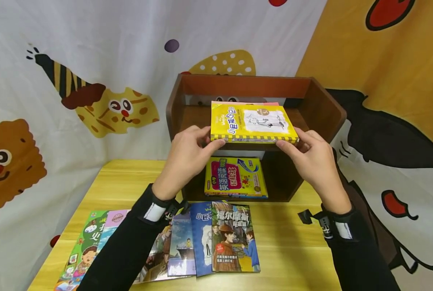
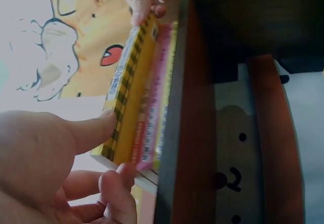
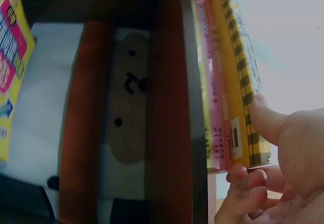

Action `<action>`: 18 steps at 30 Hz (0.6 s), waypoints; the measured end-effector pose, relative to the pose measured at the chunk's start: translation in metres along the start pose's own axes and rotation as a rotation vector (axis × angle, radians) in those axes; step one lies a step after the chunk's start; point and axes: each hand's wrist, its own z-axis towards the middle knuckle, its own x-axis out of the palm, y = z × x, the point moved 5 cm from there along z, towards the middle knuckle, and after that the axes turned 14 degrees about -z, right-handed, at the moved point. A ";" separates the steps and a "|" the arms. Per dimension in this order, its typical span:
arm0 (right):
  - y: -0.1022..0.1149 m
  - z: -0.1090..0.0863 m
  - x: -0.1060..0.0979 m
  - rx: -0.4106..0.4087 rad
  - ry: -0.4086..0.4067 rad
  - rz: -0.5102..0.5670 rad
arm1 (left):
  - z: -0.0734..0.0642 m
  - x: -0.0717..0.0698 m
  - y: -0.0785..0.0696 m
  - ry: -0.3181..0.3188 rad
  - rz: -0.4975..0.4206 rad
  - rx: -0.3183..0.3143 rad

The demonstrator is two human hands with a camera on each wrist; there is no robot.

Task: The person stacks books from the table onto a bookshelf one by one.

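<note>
A yellow book (image 1: 249, 121) with a checkered spine edge lies cover up over the upper board of a small brown bookshelf (image 1: 320, 107). My left hand (image 1: 189, 157) grips its left end, the thumb on the spine. At the right end my right hand (image 1: 314, 165) holds it the same way. Under it, in the left wrist view, a pink book (image 2: 156, 102) and other thin books lie flat on the board. The right wrist view shows the yellow book (image 3: 233, 92) tilted slightly off that stack, with the thumb against its spine.
On the lower shelf lies a yellow workbook (image 1: 234, 178) atop other books. Several books overlap on the wooden table (image 1: 285, 250) in front, among them a detective book (image 1: 234, 238) and a blue book (image 1: 202, 238). A cartoon-printed curtain (image 1: 129, 40) hangs behind.
</note>
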 end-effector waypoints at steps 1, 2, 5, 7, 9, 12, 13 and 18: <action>0.001 0.003 0.000 -0.019 -0.021 -0.031 | 0.002 0.001 0.000 -0.006 0.014 0.008; 0.002 0.005 0.001 -0.032 -0.031 -0.048 | 0.003 0.002 0.001 -0.012 0.026 0.010; 0.003 0.012 0.004 -0.042 -0.038 -0.065 | 0.007 0.004 0.001 -0.030 0.040 0.014; 0.003 0.015 0.006 -0.034 -0.038 -0.067 | 0.009 0.006 0.002 -0.044 0.047 0.011; 0.003 0.017 0.007 -0.024 -0.042 -0.071 | 0.011 0.007 0.003 -0.058 0.050 0.002; 0.003 0.020 0.008 -0.014 -0.060 -0.084 | 0.013 0.008 0.004 -0.076 0.059 -0.012; 0.002 0.020 0.008 -0.012 -0.064 -0.087 | 0.014 0.008 0.005 -0.079 0.059 -0.015; 0.001 0.022 0.009 -0.003 -0.066 -0.084 | 0.016 0.009 0.005 -0.093 0.054 -0.014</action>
